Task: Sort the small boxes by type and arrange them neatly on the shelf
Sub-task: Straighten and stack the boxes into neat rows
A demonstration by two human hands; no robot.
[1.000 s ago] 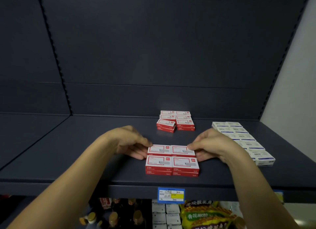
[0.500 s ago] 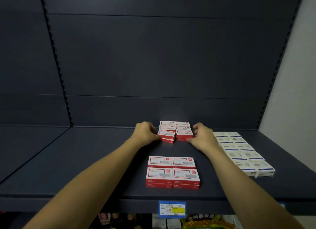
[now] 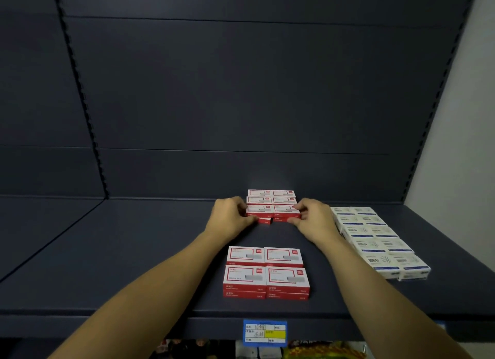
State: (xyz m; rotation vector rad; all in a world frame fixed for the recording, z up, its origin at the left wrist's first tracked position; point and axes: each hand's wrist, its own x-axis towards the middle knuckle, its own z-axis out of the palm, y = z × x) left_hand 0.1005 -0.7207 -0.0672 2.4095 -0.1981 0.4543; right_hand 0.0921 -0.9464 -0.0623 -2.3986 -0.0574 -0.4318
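Red boxes (image 3: 272, 210) sit mid-frame at the shelf (image 3: 134, 251) rear. Your left hand (image 3: 231, 220) and right hand (image 3: 313, 219) flank the front pair, fingers curled gripping its ends; its long axis runs left-right, both hands equally near.

- Rear stack (image 3: 272, 204) at the shelf (image 3: 134, 251) back, between both hands.
- Front stack (image 3: 266, 271) before it.
- Side rows (image 3: 375, 238) right of both.
- Tag (image 3: 264, 332) on shelf edge.
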